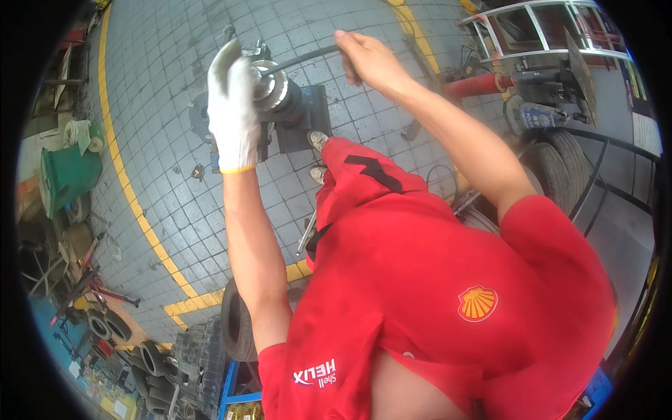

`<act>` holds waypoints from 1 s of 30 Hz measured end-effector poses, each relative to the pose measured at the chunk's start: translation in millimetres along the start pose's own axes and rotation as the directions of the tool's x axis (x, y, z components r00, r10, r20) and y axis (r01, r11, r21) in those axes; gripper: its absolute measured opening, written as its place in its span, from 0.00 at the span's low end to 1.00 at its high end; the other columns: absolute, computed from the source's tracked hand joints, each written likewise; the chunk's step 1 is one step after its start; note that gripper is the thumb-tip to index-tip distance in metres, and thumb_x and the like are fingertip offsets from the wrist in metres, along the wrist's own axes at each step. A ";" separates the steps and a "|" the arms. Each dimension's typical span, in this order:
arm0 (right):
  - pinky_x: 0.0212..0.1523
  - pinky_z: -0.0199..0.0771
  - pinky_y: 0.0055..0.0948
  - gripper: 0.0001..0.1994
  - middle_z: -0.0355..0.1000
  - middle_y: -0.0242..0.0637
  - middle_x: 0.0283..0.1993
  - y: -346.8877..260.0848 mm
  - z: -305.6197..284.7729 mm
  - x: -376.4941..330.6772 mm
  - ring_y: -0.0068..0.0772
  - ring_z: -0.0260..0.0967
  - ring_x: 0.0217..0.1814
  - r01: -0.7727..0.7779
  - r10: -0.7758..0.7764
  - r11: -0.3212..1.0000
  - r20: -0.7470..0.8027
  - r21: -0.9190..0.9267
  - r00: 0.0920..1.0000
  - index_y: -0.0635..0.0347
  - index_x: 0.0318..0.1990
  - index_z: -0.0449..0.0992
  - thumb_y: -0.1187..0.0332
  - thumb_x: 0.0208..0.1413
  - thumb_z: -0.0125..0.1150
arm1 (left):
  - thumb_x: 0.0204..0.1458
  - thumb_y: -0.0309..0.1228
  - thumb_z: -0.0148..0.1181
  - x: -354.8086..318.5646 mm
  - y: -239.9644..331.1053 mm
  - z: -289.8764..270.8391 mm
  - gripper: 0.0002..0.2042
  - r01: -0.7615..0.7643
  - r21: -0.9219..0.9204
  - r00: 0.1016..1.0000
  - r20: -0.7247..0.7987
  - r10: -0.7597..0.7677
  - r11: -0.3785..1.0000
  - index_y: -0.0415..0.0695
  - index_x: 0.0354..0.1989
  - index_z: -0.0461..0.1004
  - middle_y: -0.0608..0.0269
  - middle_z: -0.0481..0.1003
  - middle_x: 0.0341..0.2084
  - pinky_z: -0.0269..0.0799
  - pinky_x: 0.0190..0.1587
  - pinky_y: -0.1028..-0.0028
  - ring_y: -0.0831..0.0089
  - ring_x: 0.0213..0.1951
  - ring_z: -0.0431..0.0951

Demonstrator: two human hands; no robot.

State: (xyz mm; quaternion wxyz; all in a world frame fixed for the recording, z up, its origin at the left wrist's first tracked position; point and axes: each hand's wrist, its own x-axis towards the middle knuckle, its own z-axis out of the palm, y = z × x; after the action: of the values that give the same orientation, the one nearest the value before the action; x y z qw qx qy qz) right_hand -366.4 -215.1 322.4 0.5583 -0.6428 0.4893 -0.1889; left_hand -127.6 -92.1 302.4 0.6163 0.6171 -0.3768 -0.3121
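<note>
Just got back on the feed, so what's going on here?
A person in a red uniform is at a round metal assembly above the tiled floor. The bare right hand grips one end of a dark bar, which reaches over to the assembly. The white-gloved left hand is blurred at the assembly's left side; whether it holds anything is unclear.

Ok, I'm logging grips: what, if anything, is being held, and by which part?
The right fingers hold the dark bar by its end away from the round metal part. Whether the left fingers, in a white glove, hold anything cannot be told.
</note>
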 end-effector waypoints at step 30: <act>0.26 0.70 0.36 0.19 0.69 0.32 0.24 16.0 170.6 -51.1 0.32 0.69 0.22 -0.705 0.062 0.616 0.871 0.351 0.488 0.59 0.43 0.81 0.50 0.70 0.59 | 0.70 0.39 0.70 60.8 69.1 43.8 0.18 0.302 0.353 0.843 0.334 -0.422 0.885 0.39 0.60 0.84 0.63 0.88 0.49 0.78 0.57 0.72 0.77 0.50 0.83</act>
State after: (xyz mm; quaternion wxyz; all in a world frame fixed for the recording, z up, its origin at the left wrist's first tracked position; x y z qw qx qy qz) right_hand -261.4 -79.6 271.4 0.9331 -0.2640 0.2247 0.0960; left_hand -138.7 -163.8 374.0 0.3584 0.6827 -0.4116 -0.4858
